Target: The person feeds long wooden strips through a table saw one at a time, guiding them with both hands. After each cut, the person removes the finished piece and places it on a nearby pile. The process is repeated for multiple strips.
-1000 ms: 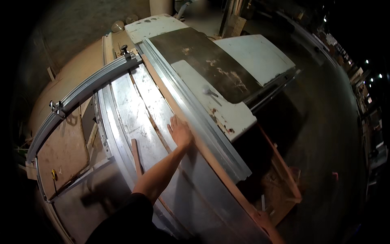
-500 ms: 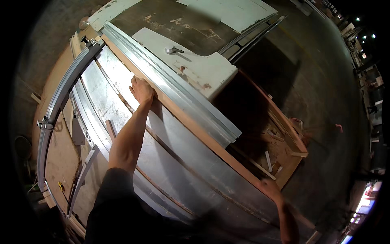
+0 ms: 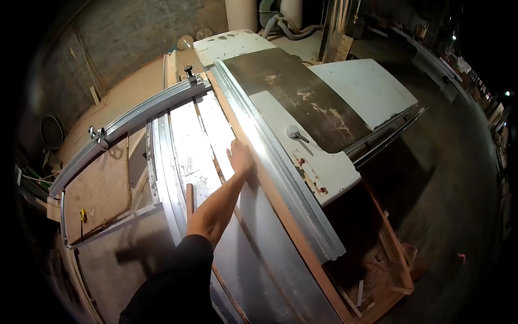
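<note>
A long, narrow wooden strip (image 3: 278,208) runs lengthwise over a sliding metal table (image 3: 264,264), beside a silver aluminium rail (image 3: 294,200). My left hand (image 3: 242,157) lies at the strip's left edge, touching it. Its visible fingers are apart and point away from the strip over the metal surface; the thumb side is hidden. My right hand is out of view, and the strip's near end passes out of the lower edge.
To the right stands a white machine top (image 3: 329,175) with a lever knob (image 3: 294,132) and a brown panel (image 3: 294,92). A curved-looking metal fence (image 3: 129,121) with clamps crosses at left. A short wooden piece (image 3: 190,200) rises near my forearm. Below right is an open wooden box (image 3: 396,264) with offcuts.
The view has shifted, showing more of the machine and the far wall. My right hand, earlier at the strip's near end, has left the picture. My left hand stays at the strip.
</note>
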`<action>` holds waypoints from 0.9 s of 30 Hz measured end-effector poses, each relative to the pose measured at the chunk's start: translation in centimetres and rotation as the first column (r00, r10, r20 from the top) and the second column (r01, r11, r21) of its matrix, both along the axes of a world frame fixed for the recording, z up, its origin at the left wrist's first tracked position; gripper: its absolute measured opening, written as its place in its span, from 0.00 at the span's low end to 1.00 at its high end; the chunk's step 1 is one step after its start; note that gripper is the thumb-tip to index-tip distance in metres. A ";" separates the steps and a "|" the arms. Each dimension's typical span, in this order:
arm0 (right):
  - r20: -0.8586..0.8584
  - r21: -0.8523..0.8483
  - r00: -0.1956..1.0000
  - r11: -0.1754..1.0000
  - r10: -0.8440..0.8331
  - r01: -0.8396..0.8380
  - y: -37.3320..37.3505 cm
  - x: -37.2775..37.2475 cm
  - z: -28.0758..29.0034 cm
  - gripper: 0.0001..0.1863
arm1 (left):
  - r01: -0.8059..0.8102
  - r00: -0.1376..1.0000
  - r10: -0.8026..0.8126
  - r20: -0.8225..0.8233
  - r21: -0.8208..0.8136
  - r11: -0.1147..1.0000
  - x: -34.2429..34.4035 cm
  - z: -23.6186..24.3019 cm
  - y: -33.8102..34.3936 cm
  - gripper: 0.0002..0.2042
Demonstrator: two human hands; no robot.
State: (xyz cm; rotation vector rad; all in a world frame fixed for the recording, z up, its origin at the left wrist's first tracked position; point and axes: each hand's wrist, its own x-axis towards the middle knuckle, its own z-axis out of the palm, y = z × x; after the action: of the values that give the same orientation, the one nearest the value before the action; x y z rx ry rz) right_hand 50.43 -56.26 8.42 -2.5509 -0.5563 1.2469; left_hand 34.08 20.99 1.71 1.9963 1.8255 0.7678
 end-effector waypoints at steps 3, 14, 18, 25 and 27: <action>-0.002 0.059 1.000 0.998 -0.022 0.022 -0.7 -0.1 -2.5 0.26 | -0.015 0.999 0.014 0.029 0.012 1.000 0.6 -1.1 -2.4 0.20; 0.078 0.193 0.997 0.980 0.024 -0.038 3.9 -1.4 -2.1 0.27 | -0.061 0.998 0.061 0.003 0.136 0.989 1.8 -2.7 -6.3 0.19; -0.069 0.307 0.983 0.934 -0.168 0.181 7.5 -2.9 -0.2 0.26 | -0.017 0.999 0.021 -0.048 0.084 0.996 1.4 -1.8 -4.1 0.19; 0.118 0.063 0.991 0.995 0.064 -0.072 10.8 -1.1 -4.4 0.28 | 0.007 0.999 -0.007 -0.037 -0.002 1.000 1.3 -0.2 -3.5 0.21; 0.058 -0.035 0.996 0.997 0.074 -0.072 12.0 -0.4 -5.2 0.32 | -0.018 1.000 0.018 -0.003 0.048 0.999 1.3 -2.2 -5.2 0.22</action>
State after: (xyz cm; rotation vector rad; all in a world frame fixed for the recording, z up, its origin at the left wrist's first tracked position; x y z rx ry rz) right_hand 49.99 -44.29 3.21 -2.6245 -0.6523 1.2167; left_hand 35.40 15.81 -0.48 2.0149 1.8457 0.8212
